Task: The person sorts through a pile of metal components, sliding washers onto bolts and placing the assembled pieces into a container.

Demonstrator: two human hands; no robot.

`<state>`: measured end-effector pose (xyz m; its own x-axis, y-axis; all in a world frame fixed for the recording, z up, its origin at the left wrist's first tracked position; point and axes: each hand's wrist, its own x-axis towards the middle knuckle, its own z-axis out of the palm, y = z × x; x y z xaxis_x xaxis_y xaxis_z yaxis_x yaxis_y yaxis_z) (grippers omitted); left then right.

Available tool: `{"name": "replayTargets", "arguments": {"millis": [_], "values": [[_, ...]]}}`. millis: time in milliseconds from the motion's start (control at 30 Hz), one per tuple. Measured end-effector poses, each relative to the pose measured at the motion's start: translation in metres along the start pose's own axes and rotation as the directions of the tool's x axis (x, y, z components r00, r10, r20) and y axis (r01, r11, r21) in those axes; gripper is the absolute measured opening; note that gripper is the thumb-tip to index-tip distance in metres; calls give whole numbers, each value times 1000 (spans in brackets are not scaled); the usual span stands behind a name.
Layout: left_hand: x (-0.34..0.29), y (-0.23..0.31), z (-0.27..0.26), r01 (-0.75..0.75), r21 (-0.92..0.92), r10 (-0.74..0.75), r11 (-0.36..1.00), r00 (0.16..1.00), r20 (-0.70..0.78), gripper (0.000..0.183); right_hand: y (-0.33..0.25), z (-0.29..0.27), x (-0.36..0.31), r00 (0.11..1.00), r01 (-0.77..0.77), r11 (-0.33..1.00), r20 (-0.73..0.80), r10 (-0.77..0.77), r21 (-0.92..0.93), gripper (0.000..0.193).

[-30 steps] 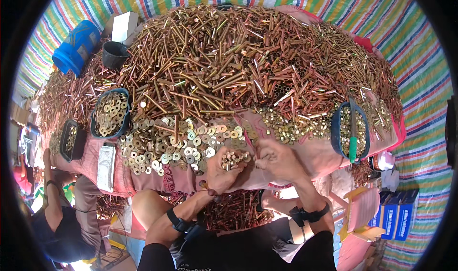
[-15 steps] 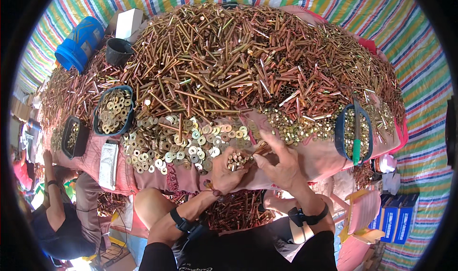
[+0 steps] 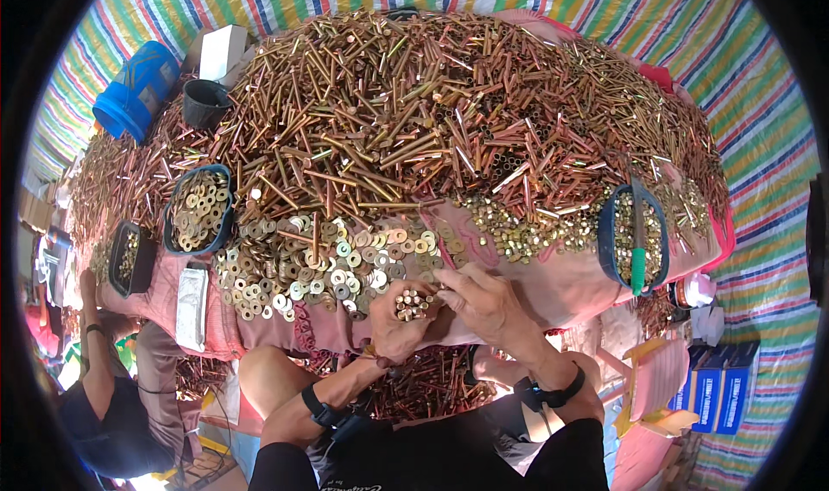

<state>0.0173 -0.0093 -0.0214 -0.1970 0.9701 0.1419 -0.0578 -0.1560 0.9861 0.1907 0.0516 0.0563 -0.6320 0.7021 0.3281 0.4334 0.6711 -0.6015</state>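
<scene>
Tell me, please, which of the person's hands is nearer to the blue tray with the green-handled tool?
Right. The right hand lies left of the blue tray; the left hand, gripping a bundle of bolts, sits farther away.

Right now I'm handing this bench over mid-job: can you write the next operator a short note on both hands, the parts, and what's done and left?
Left hand: cupped around a bundle of bolts, heads up.
Right hand: fingertips at that bundle, apparently pinching one piece; grip unclear.
Parts: washers spread left of the hands, nuts to the right, a big heap of loose bolts behind.
Done: one handful gathered.
Left: most of the heap looks untouched.
</scene>
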Motion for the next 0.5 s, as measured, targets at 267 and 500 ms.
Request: {"name": "replayTargets", "arguments": {"millis": [267,500], "values": [[1,4,-2,53,66,-57,996,996,70,28,5,0,-1,999,-32,971,-11,35,239,22],[4,11,5,-61,96,60,993,998,12,24,57,-8,4,899,-373,925,-273,343,-66,20]]}}
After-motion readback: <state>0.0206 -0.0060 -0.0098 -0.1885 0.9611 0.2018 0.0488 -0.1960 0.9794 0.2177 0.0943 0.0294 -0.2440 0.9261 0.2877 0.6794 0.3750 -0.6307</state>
